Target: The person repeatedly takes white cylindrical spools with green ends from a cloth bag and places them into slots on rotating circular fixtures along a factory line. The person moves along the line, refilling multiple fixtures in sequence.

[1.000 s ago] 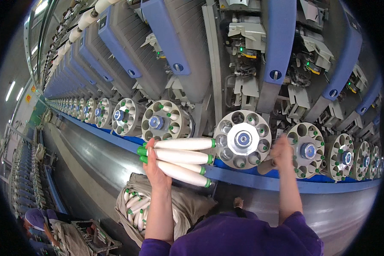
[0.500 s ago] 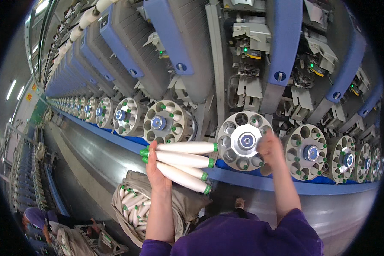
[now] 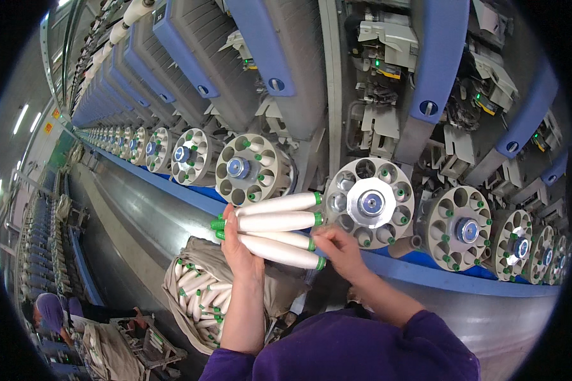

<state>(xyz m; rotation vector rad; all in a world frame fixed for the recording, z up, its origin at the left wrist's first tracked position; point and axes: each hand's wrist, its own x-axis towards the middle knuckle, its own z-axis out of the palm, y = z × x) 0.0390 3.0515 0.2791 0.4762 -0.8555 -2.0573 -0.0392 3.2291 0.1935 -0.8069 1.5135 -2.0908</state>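
White bobbins point(image 3: 276, 221) fan out mid-frame, gripped near their left ends by the left hand point(image 3: 241, 251). If that grip loosens, their unsupported right ends could sag and slip. The right hand point(image 3: 342, 251) curls at the green tips; whether it pinches one, I cannot tell. Bumping the drum point(image 3: 356, 200), right of centre, could scatter them.

Cool white light falls evenly around the silver plate point(image 3: 357, 204). Far to its left, 2 tube lights point(image 3: 20, 119) glare; nearer on that side, the floor point(image 3: 185, 223) carries a bright reflection. Upper right of the plate, machine recesses point(image 3: 462, 82) sink into shadow. Just left, white bobbins point(image 3: 278, 221) look sharp. Outward from the plate, straight edges bow toward black corners.
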